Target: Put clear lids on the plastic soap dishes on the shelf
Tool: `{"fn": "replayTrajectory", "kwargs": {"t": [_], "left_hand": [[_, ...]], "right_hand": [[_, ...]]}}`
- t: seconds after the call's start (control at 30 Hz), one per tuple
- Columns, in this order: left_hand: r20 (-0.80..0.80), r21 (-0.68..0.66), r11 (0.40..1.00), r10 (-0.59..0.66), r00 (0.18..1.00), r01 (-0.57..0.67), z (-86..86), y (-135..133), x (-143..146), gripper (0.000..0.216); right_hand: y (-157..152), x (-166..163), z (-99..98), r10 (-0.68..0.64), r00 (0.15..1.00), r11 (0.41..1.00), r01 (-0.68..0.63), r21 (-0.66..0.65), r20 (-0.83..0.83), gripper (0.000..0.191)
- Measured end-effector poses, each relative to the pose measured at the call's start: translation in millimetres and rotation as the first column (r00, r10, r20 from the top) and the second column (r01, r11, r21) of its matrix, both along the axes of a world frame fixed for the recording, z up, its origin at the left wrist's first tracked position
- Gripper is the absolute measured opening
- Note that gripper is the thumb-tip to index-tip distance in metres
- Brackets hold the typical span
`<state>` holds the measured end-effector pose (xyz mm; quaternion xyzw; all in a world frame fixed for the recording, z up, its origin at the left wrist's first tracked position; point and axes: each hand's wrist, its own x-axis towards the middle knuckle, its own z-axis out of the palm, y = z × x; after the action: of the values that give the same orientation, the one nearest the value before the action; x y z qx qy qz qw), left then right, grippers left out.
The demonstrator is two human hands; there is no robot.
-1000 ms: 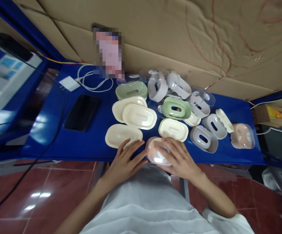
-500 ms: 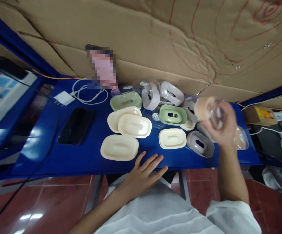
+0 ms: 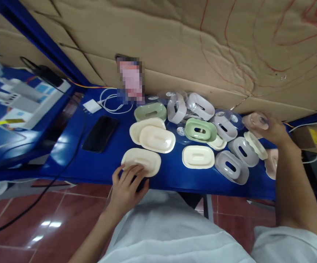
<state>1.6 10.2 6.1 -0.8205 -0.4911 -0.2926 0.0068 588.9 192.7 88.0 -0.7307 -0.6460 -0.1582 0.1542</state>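
My left hand (image 3: 129,186) reaches over the near edge of the table, its fingers apart and resting on a cream oval lid (image 3: 144,157). Two more cream lids (image 3: 157,138) overlap just behind it, and another cream lid (image 3: 198,157) lies to the right. At the back right, my right hand (image 3: 273,128) is closed around a peach container with clear plastic (image 3: 255,120); blur and the fingers hide part of it. Near that forearm are two grey oval frames (image 3: 243,151), a cream wavy-edged piece (image 3: 255,145) and a peach piece (image 3: 271,163).
Green frames (image 3: 201,129), pale frames (image 3: 200,106) and clear covers (image 3: 177,96) cluster by the cardboard wall (image 3: 161,44). A black phone (image 3: 100,134) and a white charger (image 3: 92,106) with its cable lie left. A power strip (image 3: 35,106) stands farther left.
My left hand has moved left from the table edge onto the near cream lid. My right hand has carried the peach container rightward to the back. The view has shifted too.
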Motion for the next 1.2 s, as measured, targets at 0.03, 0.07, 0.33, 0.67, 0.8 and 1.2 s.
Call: {"fn": "replayTrajectory", "kwargs": {"t": [0.03, 0.07, 0.33, 0.67, 0.8, 1.2], "left_hand": [[0.004, -0.002, 1.000, -0.021, 1.000, 0.021, 0.4, -3.3, 2.8, 0.021], [0.010, -0.009, 0.999, -0.045, 0.999, 0.045, 0.7, -6.5, 6.6, 0.022], [0.045, -0.039, 0.964, -0.262, 0.964, 0.264, -5.1, -14.8, 37.3, 0.033], [-0.002, -0.003, 1.000, -0.030, 1.000, 0.030, -7.9, -11.1, 2.1, 0.021], [0.012, 0.033, 0.995, 0.098, 0.995, -0.098, -15.0, -11.9, -16.7, 0.025], [-0.089, 0.094, 0.957, -0.265, 0.960, 0.273, -7.2, -9.7, 28.2, 0.029]], "right_hand": [[-12.8, -10.8, 3.1, 0.050, 0.999, 0.999, -0.051, -0.015, -0.019, 0.057], [-29.8, -26.6, 5.6, 0.113, 0.992, 0.993, -0.114, -0.031, -0.049, 0.060], [-185.5, -224.4, -41.7, 0.536, 0.813, 0.819, -0.566, -0.094, -0.229, 0.035], [-203.9, -258.1, -85.1, 0.504, 0.830, 0.853, -0.522, -0.016, -0.240, 0.034], [-216.0, -283.5, -81.0, 0.580, 0.763, 0.785, -0.617, -0.054, -0.285, 0.042], [-223.7, -197.4, -92.4, 0.135, 0.962, 0.985, -0.104, 0.138, -0.239, 0.031]]}}
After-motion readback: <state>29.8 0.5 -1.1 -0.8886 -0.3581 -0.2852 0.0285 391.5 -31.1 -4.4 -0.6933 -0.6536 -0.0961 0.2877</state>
